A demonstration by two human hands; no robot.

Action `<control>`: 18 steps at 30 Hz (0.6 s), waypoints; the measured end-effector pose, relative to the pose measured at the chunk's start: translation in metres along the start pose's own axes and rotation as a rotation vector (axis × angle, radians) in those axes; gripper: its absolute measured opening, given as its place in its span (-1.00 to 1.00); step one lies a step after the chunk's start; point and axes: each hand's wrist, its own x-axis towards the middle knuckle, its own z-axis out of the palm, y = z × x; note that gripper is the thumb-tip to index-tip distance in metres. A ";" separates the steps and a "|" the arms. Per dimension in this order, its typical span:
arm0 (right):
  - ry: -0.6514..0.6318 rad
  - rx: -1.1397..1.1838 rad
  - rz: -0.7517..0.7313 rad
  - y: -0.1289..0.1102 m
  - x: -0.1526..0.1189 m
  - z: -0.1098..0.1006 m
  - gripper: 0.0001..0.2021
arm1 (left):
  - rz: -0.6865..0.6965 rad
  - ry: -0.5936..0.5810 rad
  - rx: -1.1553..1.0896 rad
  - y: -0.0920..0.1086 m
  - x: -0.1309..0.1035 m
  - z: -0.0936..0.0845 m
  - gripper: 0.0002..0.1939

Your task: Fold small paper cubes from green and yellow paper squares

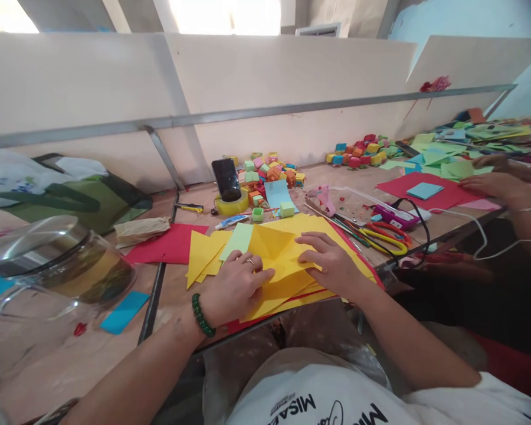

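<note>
Yellow paper (277,251) with creases lies in front of me on a stack of yellow and red sheets. My left hand (239,283) presses on its left part, fingers bent and close together, the thumb and index finger at the paper's edge. On the right side of the paper rests my right hand (330,265), its fingers spread and apart. A light green slip (237,241) lies just beyond my left hand. Yellow triangular pieces (203,254) stick out to the left of the stack.
Behind the paper are a phone (226,180) on a yellow tape roll (232,202) and small paper cubes (272,174). Scissors (387,236) lie right, a glass jug (71,260) left. Another person's hands (495,180) are at the far right.
</note>
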 end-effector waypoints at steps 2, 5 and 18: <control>-0.100 0.061 0.062 0.002 -0.006 0.001 -0.74 | -0.038 -0.063 -0.072 -0.005 0.000 -0.003 -0.52; -0.221 0.138 0.183 0.003 -0.010 0.000 -0.66 | -0.113 -0.094 -0.191 -0.018 0.000 0.002 -0.35; -0.297 0.265 0.556 0.025 0.011 0.006 -0.52 | -0.611 0.043 -0.860 -0.034 0.011 0.035 -0.67</control>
